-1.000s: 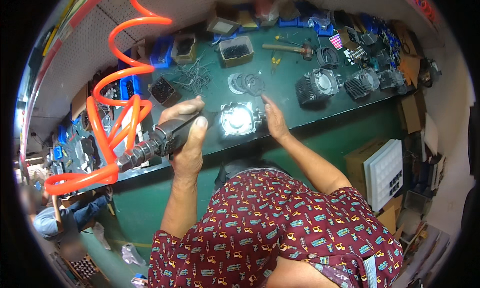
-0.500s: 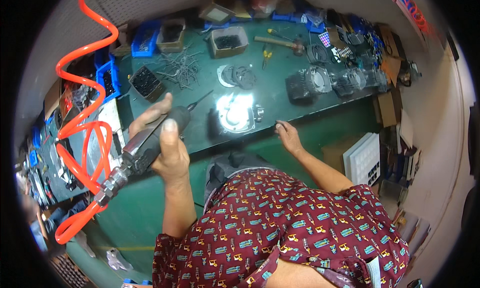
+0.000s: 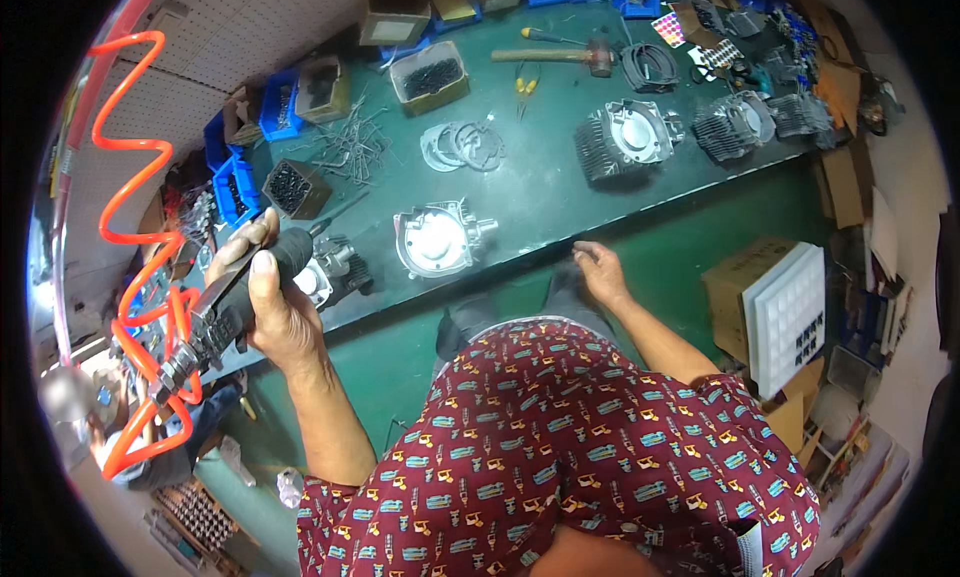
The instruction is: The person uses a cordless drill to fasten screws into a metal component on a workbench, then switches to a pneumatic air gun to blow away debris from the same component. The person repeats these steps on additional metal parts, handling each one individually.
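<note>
My left hand (image 3: 270,307) is wrapped round a dark air screwdriver (image 3: 240,302), its bit pointing up and right over the bench. An orange coiled hose (image 3: 150,237) joins its rear end. Partly hidden behind the tool is a finned metal cylinder part (image 3: 345,267). To the right, a silver engine casting (image 3: 435,239) with a bright round face lies near the bench's front edge. My right hand (image 3: 602,277) is by that edge, thumb and fingers drawn together; whatever they hold, if anything, is too small to make out.
Thin flat gaskets (image 3: 465,145) lie behind the casting, with loose hex keys (image 3: 355,147) to their left. Open boxes of screws (image 3: 430,77) stand farther back, near a hammer (image 3: 595,57). More finned cylinders (image 3: 630,142) line the right. A carton and white trays (image 3: 790,317) stand beyond the bench.
The air screwdriver in my left hand has moved left, away from the casting. A finned cylinder part now shows beside it. The view has shifted; my right hand stays by the bench edge.
</note>
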The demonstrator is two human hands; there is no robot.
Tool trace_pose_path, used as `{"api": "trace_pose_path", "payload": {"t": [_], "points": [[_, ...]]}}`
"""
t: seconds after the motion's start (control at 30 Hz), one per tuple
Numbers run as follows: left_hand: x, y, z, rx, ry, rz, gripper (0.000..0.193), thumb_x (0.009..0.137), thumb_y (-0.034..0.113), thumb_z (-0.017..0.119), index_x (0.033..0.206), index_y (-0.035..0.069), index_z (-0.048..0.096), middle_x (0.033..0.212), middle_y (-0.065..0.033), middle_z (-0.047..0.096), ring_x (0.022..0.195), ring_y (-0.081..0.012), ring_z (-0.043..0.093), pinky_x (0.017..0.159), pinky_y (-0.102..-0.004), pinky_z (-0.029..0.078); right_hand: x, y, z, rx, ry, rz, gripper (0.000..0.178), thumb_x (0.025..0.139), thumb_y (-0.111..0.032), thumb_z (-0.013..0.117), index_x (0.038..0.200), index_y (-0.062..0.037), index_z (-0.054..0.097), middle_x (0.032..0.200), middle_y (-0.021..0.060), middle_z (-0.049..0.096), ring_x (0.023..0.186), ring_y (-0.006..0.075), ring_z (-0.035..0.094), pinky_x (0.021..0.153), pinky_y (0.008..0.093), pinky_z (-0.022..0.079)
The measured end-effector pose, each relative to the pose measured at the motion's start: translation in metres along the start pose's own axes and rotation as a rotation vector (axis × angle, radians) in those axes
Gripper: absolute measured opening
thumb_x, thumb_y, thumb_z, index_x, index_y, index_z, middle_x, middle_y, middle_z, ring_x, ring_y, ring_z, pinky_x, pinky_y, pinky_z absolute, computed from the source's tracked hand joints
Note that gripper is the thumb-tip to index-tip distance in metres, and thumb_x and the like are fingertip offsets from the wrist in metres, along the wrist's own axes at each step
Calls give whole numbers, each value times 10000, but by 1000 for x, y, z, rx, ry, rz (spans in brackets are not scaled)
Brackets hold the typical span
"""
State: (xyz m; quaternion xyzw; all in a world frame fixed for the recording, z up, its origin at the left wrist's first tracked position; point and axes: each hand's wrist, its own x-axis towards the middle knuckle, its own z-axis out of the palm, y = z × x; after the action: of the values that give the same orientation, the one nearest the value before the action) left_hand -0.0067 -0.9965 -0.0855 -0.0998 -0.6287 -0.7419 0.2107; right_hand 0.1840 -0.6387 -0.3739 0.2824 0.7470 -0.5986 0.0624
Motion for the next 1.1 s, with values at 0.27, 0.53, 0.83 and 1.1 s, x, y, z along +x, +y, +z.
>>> {"api": "trace_pose_path", "payload": {"t": [0.27, 0.53, 0.83, 1.1], "points": [[-6, 27, 123, 16, -29, -14, 319, 841, 52, 703, 1121, 15, 554, 1098, -159, 629, 1069, -279, 626, 1055, -533, 477, 49, -8, -98, 265, -12, -36, 211, 949, -102, 598, 1095, 28, 678, 934, 60, 715, 783, 100, 653, 671, 244, 516], [-18, 48, 202, 109, -120, 2, 312, 847, 40, 656, 1133, -26, 549, 1101, -177, 621, 1076, -288, 620, 1063, -486, 463, 68, -33, -155, 321, 41, -28, 226, 967, -112, 600, 1129, 36, 656, 977, 87, 720, 814, 118, 668, 702, 249, 532], [-36, 8, 253, -134, -71, -170, 290, 826, 37, 676, 1091, 29, 559, 1067, -141, 622, 1053, -279, 626, 1042, -525, 481, 88, -72, -158, 364, 382, -340, 217, 899, -85, 687, 1094, 7, 661, 866, 28, 645, 778, 109, 598, 728, 273, 507], [-65, -56, 317, -119, -126, -276, 255, 860, 19, 660, 1098, 55, 574, 1060, -112, 636, 1042, -244, 638, 1041, -485, 489, 130, -128, -159, 22, 484, -650, 490, 855, -165, 687, 1285, 24, 549, 1307, 217, 558, 1240, 369, 519, 1064, 430, 408]]}}
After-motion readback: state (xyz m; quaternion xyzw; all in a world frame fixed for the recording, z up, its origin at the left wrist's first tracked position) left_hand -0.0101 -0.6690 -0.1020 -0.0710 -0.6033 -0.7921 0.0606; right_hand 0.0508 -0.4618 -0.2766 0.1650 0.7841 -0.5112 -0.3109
